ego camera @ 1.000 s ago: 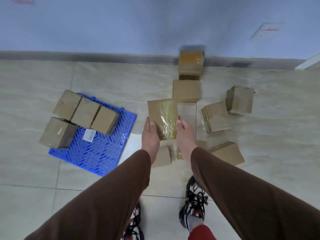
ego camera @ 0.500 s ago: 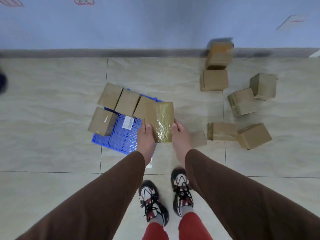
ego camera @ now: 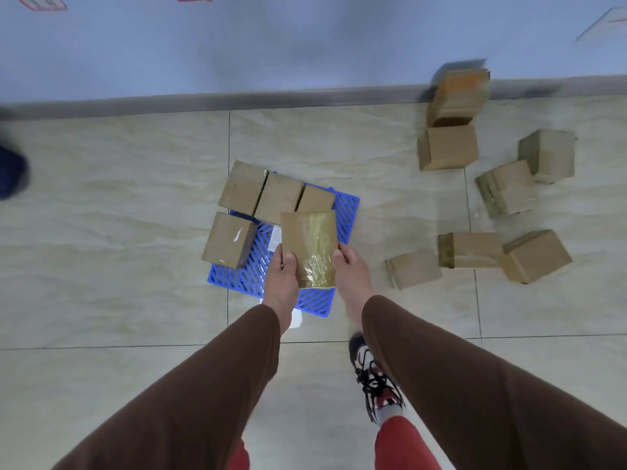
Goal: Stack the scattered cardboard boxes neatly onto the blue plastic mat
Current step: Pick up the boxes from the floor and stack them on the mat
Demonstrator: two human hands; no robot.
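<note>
Both grips are grasping one taped cardboard box [ego camera: 309, 247]: the left hand [ego camera: 283, 278] holds its left edge with the thumb laid on the top face, and the right hand [ego camera: 349, 273] holds its right edge the same way. That box hangs in the air above the blue plastic mat [ego camera: 347, 212], roughly over the mat's middle, with clear shiny tape running down its upper face.

On the mat, a row of three boxes [ego camera: 276, 198] lines the 11 o'clock edge, touching side by side. A fourth box [ego camera: 230, 239] sits at the mat's 9 o'clock side, overhanging the edge slightly. A white label [ego camera: 276, 237] lies on the mat between this box and the held one.

Off toward 2 and 3 o'clock, seven scattered boxes [ego camera: 468, 249] lie on the tiled floor [ego camera: 118, 266], well apart from the mat; the farthest one [ego camera: 458, 96] leans against the baseboard [ego camera: 271, 98], with another just below it.

Brown sleeves [ego camera: 203, 385] cover both arms. A laced sneaker [ego camera: 375, 381] shows at 5 o'clock. A dark blurred shape [ego camera: 12, 171] sits at the far 9 o'clock edge.
</note>
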